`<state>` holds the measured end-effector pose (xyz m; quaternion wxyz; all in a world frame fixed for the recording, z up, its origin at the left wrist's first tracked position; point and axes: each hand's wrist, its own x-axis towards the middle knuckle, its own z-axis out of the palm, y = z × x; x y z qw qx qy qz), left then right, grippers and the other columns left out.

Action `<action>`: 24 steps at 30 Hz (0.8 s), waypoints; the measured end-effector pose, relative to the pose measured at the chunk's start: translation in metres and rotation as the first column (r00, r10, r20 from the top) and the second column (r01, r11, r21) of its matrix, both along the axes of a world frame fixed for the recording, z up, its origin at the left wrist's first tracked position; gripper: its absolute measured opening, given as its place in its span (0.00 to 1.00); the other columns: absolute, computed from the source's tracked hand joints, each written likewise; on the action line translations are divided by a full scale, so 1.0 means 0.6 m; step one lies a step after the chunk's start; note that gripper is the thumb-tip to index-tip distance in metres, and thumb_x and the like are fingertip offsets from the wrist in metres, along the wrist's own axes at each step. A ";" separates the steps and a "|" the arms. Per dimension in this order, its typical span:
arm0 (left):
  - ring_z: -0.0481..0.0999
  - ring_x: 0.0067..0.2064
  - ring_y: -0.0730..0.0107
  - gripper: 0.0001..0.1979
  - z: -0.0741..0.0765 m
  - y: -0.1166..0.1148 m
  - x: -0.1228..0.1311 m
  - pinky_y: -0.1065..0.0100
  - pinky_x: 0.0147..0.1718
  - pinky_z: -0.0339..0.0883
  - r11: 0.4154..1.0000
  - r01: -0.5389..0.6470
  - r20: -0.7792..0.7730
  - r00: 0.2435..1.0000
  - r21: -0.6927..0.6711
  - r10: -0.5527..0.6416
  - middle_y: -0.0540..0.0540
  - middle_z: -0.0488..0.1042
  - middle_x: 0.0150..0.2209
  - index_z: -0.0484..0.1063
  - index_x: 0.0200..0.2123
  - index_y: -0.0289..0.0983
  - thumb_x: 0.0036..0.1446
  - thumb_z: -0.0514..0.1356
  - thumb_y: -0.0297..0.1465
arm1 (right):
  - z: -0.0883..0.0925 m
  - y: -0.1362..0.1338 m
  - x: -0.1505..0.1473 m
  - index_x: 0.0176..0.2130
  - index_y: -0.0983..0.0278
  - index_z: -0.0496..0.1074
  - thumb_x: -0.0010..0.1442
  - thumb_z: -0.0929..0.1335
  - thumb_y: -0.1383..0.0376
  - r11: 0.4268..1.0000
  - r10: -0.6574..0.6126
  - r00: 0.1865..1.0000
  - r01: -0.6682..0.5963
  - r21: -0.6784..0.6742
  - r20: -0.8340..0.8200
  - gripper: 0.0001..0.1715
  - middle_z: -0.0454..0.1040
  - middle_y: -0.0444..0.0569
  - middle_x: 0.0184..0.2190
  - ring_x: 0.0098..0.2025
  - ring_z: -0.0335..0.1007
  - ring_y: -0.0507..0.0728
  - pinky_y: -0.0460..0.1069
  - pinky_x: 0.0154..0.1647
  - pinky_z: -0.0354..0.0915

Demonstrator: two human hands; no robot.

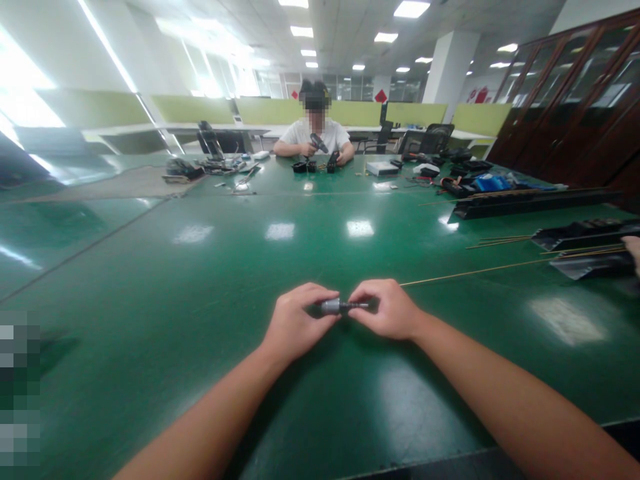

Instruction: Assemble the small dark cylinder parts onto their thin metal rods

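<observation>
A small grey-and-black cylindrical part [331, 306] with a thin metal tip lies level between my two hands, just above or on the green table. My left hand [299, 319] is closed round its grey end, with thumb and fingers on either side. Fingers of my right hand [384, 310] pinch the dark, narrow end near the tip. What kind of part it is I cannot make out. Behind my right hand a thin golden rod [470, 273] runs off to the right; whether it touches the hand is hidden.
Black trays [585, 235] with more thin rods lie at the right, and another person's hand [633, 251] shows at that edge. Across the green table [200, 287] a person [316, 130] holds a power drill [319, 143]. Tools and a blue bundle [493, 182] lie far right.
</observation>
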<state>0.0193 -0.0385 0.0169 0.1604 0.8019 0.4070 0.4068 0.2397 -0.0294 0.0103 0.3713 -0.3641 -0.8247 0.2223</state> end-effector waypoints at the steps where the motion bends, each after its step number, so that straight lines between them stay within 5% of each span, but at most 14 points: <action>1: 0.79 0.39 0.67 0.10 -0.001 0.000 0.000 0.67 0.41 0.72 1.000 0.003 0.000 1.000 0.003 -0.003 0.48 0.80 0.38 0.80 0.39 0.41 0.50 0.69 0.29 | 0.000 0.000 0.000 0.34 0.64 0.77 0.54 0.73 0.67 1.000 -0.001 1.000 0.001 -0.003 0.000 0.04 0.79 0.47 0.31 0.33 0.74 0.54 0.47 0.36 0.66; 24: 0.78 0.39 0.69 0.10 -0.003 0.002 -0.004 0.68 0.41 0.71 1.000 0.013 -0.011 1.000 0.012 -0.013 0.49 0.79 0.38 0.78 0.39 0.40 0.51 0.68 0.27 | -0.003 0.003 -0.001 0.32 0.63 0.76 0.53 0.74 0.67 0.999 -0.032 0.999 0.032 -0.012 0.012 0.04 0.79 0.46 0.30 0.32 0.73 0.54 0.47 0.36 0.66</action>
